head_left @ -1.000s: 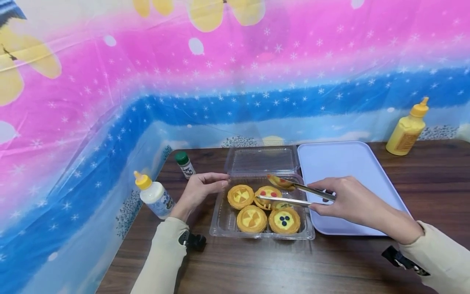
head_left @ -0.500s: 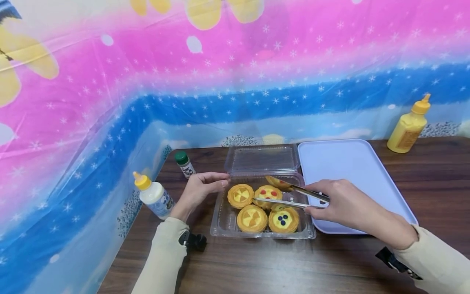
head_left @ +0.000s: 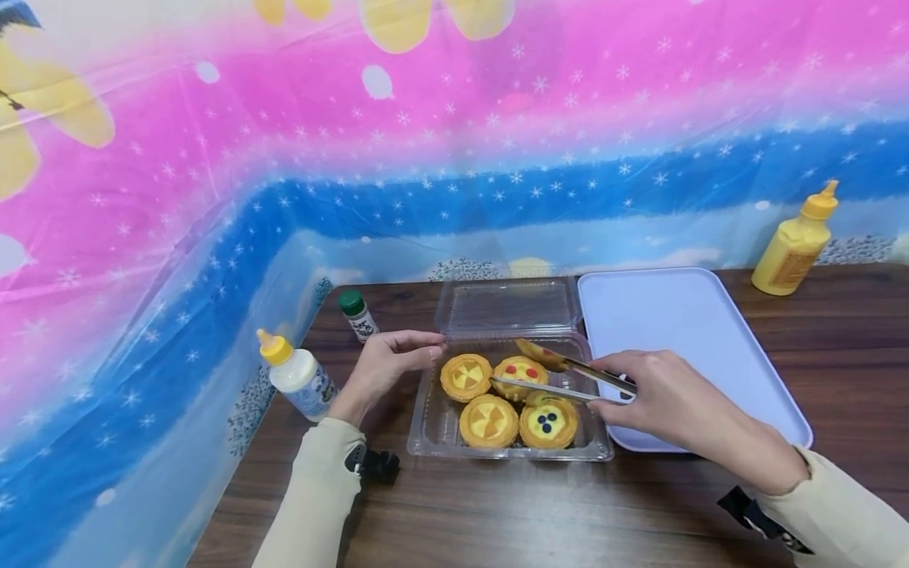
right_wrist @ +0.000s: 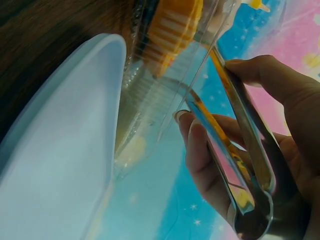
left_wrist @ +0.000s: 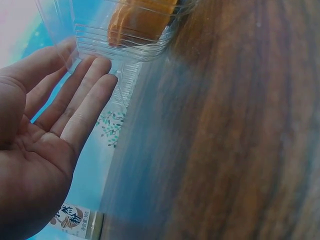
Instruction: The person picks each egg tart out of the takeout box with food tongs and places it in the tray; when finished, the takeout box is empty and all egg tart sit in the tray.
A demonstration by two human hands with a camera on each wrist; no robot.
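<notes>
Tongs (head_left: pixel 566 364) are what I've got in my R hand (head_left: pixel 663 390) in the head view, gripped btw. thumb & fingers, arms spread. Tips are at the red-dotted tart (head_left: pixel 521 368): one runs across its near side, the other is just past its far side; can't tell if either touches. That tart's in the back row of the clear container (head_left: pixel 507 454), R of a wedge-patterned tart (head_left: pixel 466 377). Front row: another wedge-patterned tart & the blue-dotted tart (head_left: pixel 548 424). My L hand (head_left: pixel 390 364) is at the container's back L corner, fingers extended & relaxed. Clear lid (head_left: pixel 507 305) is folded back behind; lavender tray (head_left: pixel 660 315) is just R of the container on the bench (head_left: pixel 497 513). Yellow bottle (head_left: pixel 790 256) is far R; white bottle (head_left: pixel 301 383) & green-capped shaker (head_left: pixel 358 317) on the L.

L wrist view: fingers nearly straight, tips at the container's edge, palm showing. Orange-brown crust (left_wrist: pixel 142 22) shows thru the ribbed wall; can't tell which tart.

R wrist view: thumb on one tong arm, fingertips on the other, gap btw. them. Container's side wall is just past the fingertips, tray edge alongside.
</notes>
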